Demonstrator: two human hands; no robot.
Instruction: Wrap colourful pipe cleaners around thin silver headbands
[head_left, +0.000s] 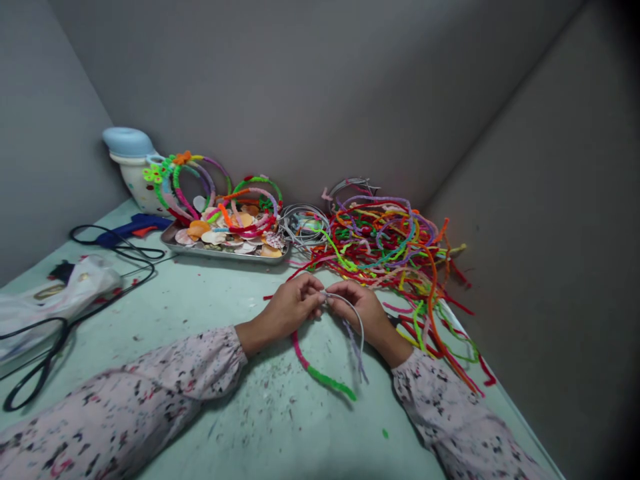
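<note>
"Head view: how far along was the band (327, 380)?"
"Partly wrapped, I judged: pink and green done, a grey stretch left bare. It was in front of the tray (225, 253), left hand (295, 305) and right hand (367, 313) both pinched tight on it, a lilac stem (357, 353) dangling."
"And around?"
"Speckled green table (200, 293) beneath the tray, pile (380, 233) right of it, grey wall (300, 100) behind."

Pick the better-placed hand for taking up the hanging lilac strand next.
Right, probably. The lilac strand hangs just below the right hand; the left hand is farther off, nearer the pink-and-green length. Both meet at the grey wire, so either may need freeing.
</note>
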